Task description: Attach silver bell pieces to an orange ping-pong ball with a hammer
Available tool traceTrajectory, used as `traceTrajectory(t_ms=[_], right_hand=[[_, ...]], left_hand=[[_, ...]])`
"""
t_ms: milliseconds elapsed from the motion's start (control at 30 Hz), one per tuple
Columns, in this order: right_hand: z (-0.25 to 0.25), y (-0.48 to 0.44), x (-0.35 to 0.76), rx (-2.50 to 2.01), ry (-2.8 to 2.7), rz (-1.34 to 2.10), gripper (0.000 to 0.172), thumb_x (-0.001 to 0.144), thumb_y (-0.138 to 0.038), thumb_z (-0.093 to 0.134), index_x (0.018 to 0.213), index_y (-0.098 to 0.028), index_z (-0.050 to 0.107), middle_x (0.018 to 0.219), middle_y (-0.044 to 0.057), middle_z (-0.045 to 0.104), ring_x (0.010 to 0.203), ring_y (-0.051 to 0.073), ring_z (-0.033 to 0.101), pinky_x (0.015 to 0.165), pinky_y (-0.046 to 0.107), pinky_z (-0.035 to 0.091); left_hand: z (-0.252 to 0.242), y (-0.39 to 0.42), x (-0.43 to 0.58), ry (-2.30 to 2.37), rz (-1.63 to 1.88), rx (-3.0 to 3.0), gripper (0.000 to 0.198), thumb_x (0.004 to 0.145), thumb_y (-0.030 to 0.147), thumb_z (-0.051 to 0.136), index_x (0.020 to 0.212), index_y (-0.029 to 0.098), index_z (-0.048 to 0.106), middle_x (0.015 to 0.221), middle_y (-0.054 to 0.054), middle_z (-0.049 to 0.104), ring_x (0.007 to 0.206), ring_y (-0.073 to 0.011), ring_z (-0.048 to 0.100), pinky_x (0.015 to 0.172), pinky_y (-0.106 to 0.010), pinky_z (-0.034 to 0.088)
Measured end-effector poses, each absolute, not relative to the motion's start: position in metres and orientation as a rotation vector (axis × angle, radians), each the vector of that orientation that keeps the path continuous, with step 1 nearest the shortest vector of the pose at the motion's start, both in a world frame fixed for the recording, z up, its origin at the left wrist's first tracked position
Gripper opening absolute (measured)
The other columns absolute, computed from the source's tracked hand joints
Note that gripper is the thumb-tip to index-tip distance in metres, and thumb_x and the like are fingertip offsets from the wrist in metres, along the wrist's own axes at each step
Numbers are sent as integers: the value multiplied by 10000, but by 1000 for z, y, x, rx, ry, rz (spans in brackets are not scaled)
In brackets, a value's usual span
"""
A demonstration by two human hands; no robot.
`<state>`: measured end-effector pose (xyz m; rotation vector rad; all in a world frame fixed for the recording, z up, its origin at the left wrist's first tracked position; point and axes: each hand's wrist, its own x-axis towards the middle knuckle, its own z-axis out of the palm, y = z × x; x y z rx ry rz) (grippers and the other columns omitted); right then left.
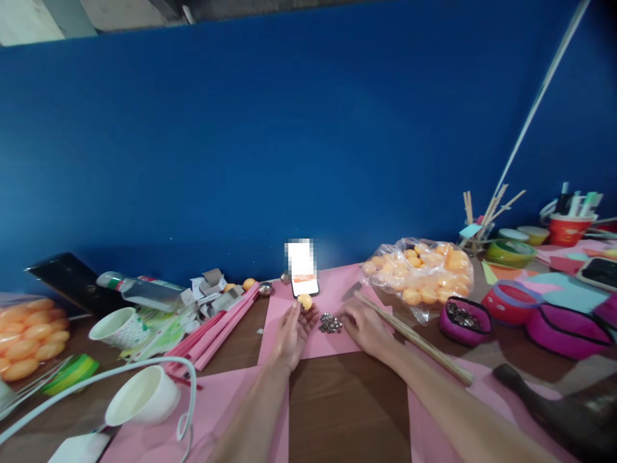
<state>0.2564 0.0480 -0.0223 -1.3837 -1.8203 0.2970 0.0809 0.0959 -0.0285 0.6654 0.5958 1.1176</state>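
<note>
My left hand [295,329] rests on a pink paper sheet [332,292], its fingertips pinching a small orange ball [304,300]. My right hand [362,325] lies palm down on the same sheet, fingers curled toward a small heap of silver metal bits [330,323] between the two hands; whether it holds one is hidden. A phone [303,270] leans against the blue wall just behind the ball.
A clear bag of orange balls [420,271] sits right of the hands, with a wooden stick [414,337] beside it. Magenta bowls [465,320], colored dishes and a red cup [567,229] fill the right. White cups [143,395], pink sticks [219,326], a bottle [139,289] lie left.
</note>
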Motion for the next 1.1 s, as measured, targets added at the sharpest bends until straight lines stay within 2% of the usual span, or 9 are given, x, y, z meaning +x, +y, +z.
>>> traceTrajectory(t_ms=[800,1100], right_hand=[[-22,48,256,-1386,-1820,290,164,753,-71,477,765,-172,606,772,39,627,735,167,566,665,280,426],[-23,48,257,-1399,-1823,283,156,768,-89,472,771,-173,605,775,39,623,737,168,564,664,278,422]], left_hand=[[-25,95,81,614,1112,664,253,735,332,605,873,120,610,837,-94,665,849,-192,625,849,-353,467],[-25,95,81,619,1106,695,212,746,271,596,900,125,603,862,-85,655,851,-181,618,833,-329,471]])
